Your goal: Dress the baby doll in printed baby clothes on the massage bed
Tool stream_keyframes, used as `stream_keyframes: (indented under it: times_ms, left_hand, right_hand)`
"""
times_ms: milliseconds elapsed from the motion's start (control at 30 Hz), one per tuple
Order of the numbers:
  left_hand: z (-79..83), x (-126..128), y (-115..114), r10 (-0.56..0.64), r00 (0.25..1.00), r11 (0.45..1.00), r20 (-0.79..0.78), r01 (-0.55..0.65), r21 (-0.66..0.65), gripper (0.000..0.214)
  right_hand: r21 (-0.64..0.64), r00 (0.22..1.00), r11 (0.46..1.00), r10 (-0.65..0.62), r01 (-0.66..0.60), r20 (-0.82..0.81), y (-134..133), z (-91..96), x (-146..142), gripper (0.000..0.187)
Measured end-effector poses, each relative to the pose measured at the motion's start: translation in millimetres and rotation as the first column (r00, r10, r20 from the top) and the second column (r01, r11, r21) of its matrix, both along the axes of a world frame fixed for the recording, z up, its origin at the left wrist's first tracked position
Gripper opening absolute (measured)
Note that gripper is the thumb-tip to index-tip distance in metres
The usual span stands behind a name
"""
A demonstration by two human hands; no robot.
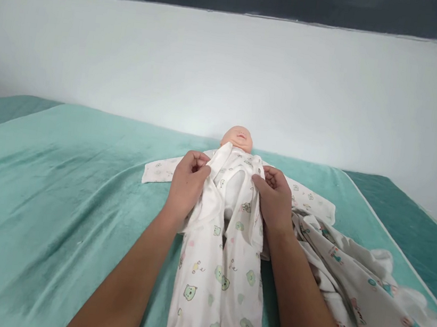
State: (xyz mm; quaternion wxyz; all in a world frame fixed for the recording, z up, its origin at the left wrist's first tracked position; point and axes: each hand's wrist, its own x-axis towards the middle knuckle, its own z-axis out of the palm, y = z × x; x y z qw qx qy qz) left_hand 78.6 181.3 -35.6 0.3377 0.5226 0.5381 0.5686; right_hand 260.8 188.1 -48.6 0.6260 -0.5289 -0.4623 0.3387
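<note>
A baby doll (238, 138) lies on its back, its head toward the wall. White baby clothes (221, 292) with green and pink prints cover its body, the legs stretching toward me and the long sleeves (314, 200) spread out sideways. My left hand (190, 181) pinches the cloth at the left of the chest between thumb and fingers. On the opposite side, my right hand (274, 195) pinches the cloth edge in the same way. Between both hands an arched gap shows plain white beneath. Whether the top and the legs are separate garments is hard to make out.
A crumpled white printed cloth (363, 290) lies to the right, beside my right forearm. Under everything spreads a wrinkled turquoise sheet (57, 190). A white wall (135, 61) rises behind the doll, with a dark band along its top.
</note>
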Motion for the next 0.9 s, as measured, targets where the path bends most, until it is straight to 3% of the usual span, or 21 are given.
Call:
stream_keyframes:
  times_ms: [100,233,400,567,667,800,900]
  left_hand:
    - [-3.6,-5.9,4.1,0.058,0.998,0.998,-0.030,-0.058,0.010,0.020]
    - [-6.7,-16.5,10.1,0.123,0.980,0.992,-0.157,-0.125,-0.003,0.024]
    - [-10.0,-35.4,18.1,0.191,0.927,0.977,-0.323,-0.210,-0.026,0.028]
    - [-12.3,-61.1,20.9,0.265,0.860,0.939,-0.436,-0.334,-0.088,0.041]
    - [-13.2,-70.6,19.0,0.285,0.783,0.920,-0.552,-0.385,-0.071,0.049]
    - [-12.6,-70.5,16.0,0.323,0.585,0.912,-0.743,-0.402,0.080,0.051]
    - [-12.8,-63.0,18.3,0.341,0.559,0.931,-0.756,-0.311,0.189,0.050]
  right_hand:
    - [0.012,0.993,0.997,-0.079,0.081,-0.093,0.4,-1.7,0.5,0.024]
    - [-0.081,0.976,0.982,-0.177,0.168,-0.125,6.3,-12.0,12.4,0.025]
    - [-0.114,0.967,0.960,-0.254,0.255,0.017,14.5,-25.9,30.4,0.025]
    - [-0.103,0.944,0.957,-0.244,0.271,0.225,3.9,-22.3,54.1,0.017]
    - [-0.112,0.887,0.937,-0.269,0.331,0.377,-7.6,-20.2,80.6,0.016]
    - [-0.143,0.869,0.947,-0.196,0.288,0.455,-16.1,-24.6,113.7,0.020]
    - [-0.135,0.878,0.950,-0.199,0.283,0.435,-16.1,-26.9,120.8,0.028]
